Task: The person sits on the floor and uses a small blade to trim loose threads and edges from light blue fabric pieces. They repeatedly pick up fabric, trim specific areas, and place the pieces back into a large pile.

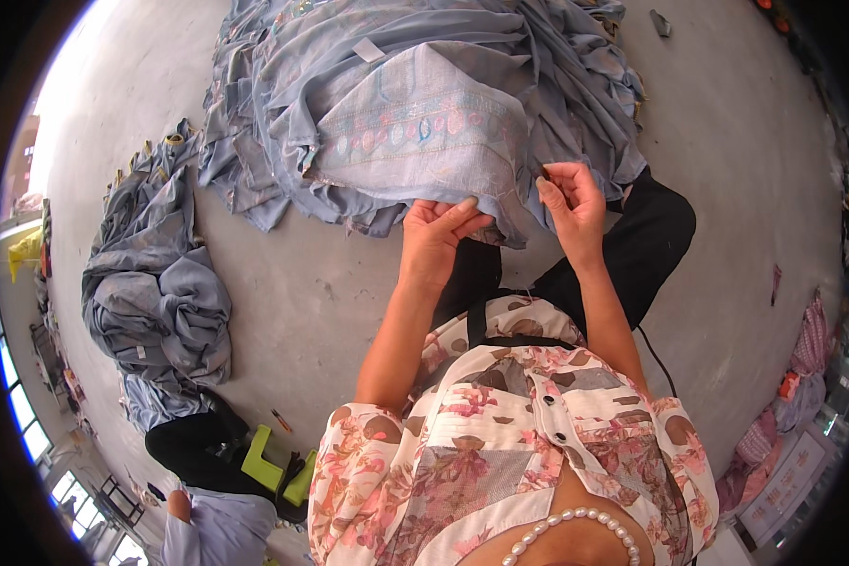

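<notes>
A large heap of blue-grey embroidered cloth pieces (434, 123) lies in front of me and hangs over toward my knees. My left hand (434, 231) is closed on the lower edge of the top piece, thumb above and fingers beneath. That piece is spread with a band of pink and blue oval stitching facing up. Just right of its edge, my right hand (575, 198) is pinched, with a small dark object (543, 173) at the fingertips; its kind is too small to tell. A small white label (368, 50) shows on the cloth farther back.
On the left, another pile of blue-grey cloth (156, 292) lies by a seated person (217, 528) near a green stool (264, 457). A small slim tool (281, 420) is on the grey floor (292, 321). Pink checked cloth (807, 349) lies at the right.
</notes>
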The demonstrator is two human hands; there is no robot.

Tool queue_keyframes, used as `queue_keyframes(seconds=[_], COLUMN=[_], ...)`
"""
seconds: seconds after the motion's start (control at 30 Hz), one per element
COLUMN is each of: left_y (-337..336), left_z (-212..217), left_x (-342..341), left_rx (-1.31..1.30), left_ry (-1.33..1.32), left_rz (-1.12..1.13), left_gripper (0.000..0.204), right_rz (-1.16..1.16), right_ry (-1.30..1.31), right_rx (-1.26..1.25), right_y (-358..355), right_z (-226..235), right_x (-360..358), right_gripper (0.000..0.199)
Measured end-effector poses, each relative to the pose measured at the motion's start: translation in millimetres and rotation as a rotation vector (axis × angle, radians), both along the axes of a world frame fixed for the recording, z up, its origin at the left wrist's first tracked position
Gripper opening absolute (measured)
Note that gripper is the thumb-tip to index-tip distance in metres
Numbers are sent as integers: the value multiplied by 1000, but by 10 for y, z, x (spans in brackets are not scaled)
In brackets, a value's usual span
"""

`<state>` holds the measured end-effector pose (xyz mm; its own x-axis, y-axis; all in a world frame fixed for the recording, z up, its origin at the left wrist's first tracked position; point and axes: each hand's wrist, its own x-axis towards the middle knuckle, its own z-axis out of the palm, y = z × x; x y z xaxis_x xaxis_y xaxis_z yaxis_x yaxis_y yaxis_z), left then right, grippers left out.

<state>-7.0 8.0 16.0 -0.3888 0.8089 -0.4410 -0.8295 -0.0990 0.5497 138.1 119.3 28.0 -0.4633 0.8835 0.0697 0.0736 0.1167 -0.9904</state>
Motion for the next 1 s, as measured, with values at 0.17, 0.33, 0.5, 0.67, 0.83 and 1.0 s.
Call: queue_keyframes(seconds=[0.17, 0.33, 0.5, 0.67, 0.83, 1.0], left_y=[-7, -4, -12, 2, -2, -73], left_z=[-93, -51, -125, -32, 17, -65], left_x=[-31, -31, -59, -23, -14, -81], left_rx=[-1, 18, 56, 27, 35, 1], left_ry=[-4, -72, -79, 14, 58, 91], left_rz=[-6, 4, -4, 5, 33, 54], left_gripper=[31, 31, 32, 31, 32, 30], right_rz=[175, 166, 171, 186, 37, 18], right_ry=[-194, -142, -148, -248, -246, -124], right_rx=[84, 97, 116, 342, 370, 173], right_y=[-121, -179, -173, -163, -128, -45], right_z=[-65, -167, -118, 16, 17, 129], right_x=[156, 120, 45, -71, -69, -81], right_gripper=[26, 27, 26, 22, 20, 22])
